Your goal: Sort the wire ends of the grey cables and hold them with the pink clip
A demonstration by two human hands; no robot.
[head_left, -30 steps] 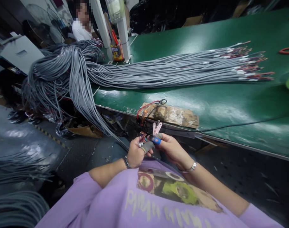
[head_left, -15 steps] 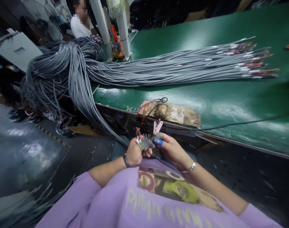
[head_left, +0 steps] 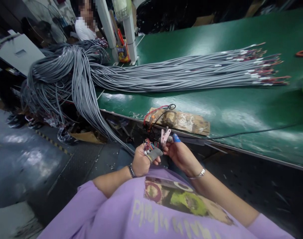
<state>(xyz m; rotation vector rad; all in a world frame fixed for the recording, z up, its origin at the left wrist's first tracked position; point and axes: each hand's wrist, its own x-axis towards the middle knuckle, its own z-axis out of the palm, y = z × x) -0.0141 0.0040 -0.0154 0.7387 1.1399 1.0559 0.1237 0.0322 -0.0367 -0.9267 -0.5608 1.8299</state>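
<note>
Grey cables (head_left: 116, 139) run down from the bench edge into my left hand (head_left: 142, 161), which is closed around their ends. Thin coloured wires (head_left: 151, 144) fan out above its fingers, and a grey covering wraps the thumb. My right hand (head_left: 178, 152) is just to the right, its thumb raised in a blue wrap and its fingers partly curled. A pink clip (head_left: 165, 136) stands at the right fingertips, by the bench edge. Whether those fingers hold the clip or only touch it is hard to make out.
On the green bench (head_left: 241, 113) lies a long bundle of grey cables (head_left: 166, 76) with stripped ends at the right. A taped wooden board (head_left: 188, 121) with red and black leads sits at the front edge. White posts (head_left: 130, 36) and a seated person (head_left: 85, 28) are behind.
My right hand has drawn slightly away from the left, and its blue-wrapped thumb has lifted up and right. The left hand keeps its grip on the cables.
</note>
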